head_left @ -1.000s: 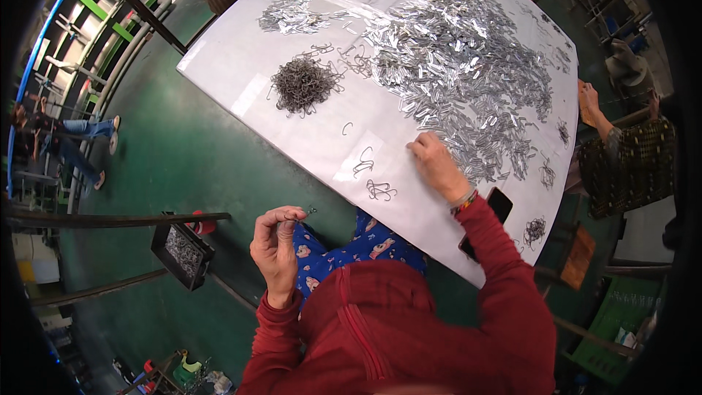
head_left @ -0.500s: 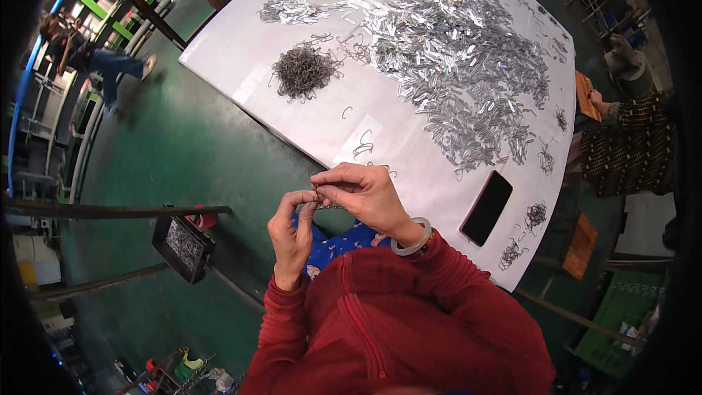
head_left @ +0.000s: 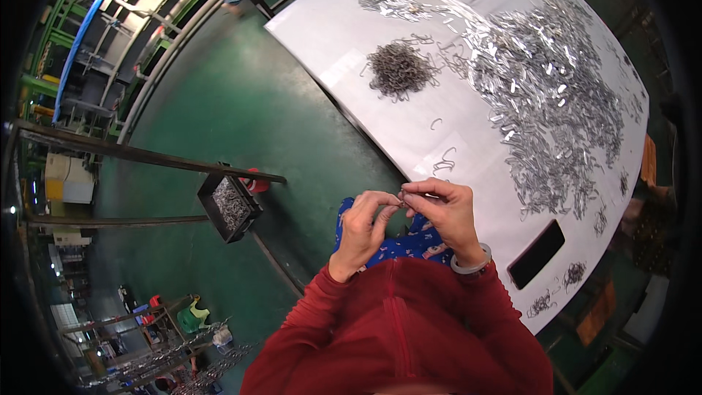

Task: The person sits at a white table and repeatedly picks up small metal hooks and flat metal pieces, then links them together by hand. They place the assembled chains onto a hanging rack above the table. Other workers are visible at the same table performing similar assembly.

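Head view: left hand (head_left: 362, 230) and right hand (head_left: 447, 212) meet above the lap, each grip pinched closed on one small metal clip (head_left: 401, 195) at the white tabletop (head_left: 344, 36) edge. Beyond lie a black phone (head_left: 536, 254), loose wire hooks (head_left: 444, 162), a dark hook pile (head_left: 400, 69) and a wide spread of shiny clips (head_left: 556, 95).

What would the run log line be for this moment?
left hand + right hand: pinching small metal piece together | over lap, at white table edge | phone on table

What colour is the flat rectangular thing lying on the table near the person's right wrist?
Black. The phone-like slab shows clearly in the head view, on the white table.
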Demonstrator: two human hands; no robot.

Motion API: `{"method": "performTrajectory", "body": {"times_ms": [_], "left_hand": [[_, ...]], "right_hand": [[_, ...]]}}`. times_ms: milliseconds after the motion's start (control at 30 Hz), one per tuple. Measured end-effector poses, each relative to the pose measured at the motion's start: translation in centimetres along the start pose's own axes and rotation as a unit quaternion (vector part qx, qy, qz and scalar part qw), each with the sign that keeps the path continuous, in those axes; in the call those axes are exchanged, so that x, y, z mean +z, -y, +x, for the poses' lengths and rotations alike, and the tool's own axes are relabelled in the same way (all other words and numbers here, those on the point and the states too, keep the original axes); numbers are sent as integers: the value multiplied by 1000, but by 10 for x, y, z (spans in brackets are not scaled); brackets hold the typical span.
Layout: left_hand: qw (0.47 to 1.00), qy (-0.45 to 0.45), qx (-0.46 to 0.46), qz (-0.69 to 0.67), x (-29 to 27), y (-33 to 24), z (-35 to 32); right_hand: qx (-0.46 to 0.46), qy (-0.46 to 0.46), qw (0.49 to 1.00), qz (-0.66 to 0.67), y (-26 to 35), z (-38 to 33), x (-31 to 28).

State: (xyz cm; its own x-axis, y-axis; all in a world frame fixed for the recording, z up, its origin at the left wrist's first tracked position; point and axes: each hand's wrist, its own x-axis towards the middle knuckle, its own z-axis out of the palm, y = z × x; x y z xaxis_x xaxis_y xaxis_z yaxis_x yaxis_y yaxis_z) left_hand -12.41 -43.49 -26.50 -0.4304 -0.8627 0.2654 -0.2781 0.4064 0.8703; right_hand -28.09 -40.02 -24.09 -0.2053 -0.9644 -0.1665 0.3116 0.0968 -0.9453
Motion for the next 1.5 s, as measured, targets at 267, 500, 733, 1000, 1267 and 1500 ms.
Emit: {"method": "performTrajectory", "body": {"times_ms": [267,500,733,1000,1267,1500], "left_hand": [[999,-38,-4,-30,2,4,-4],[993,-91,-78,19,-7,48,67],[940,44,-31,337,25,117,189],[956,64,-64,278,6,120,201],[988,44,-118,87,4,97,235],[969,115,20,218,3,99,280]], "right_hand": [[-177,-29,979,-96,-10,-4,13],[-136,10,990,-33,-14,-6,12],[-140,27,988,-57,-16,-15,9],[-123,24,992,-33,-10,-15,3],[-134,38,988,-64,-6,-22,11],[-120,50,991,-43,-6,-22,18]]}}
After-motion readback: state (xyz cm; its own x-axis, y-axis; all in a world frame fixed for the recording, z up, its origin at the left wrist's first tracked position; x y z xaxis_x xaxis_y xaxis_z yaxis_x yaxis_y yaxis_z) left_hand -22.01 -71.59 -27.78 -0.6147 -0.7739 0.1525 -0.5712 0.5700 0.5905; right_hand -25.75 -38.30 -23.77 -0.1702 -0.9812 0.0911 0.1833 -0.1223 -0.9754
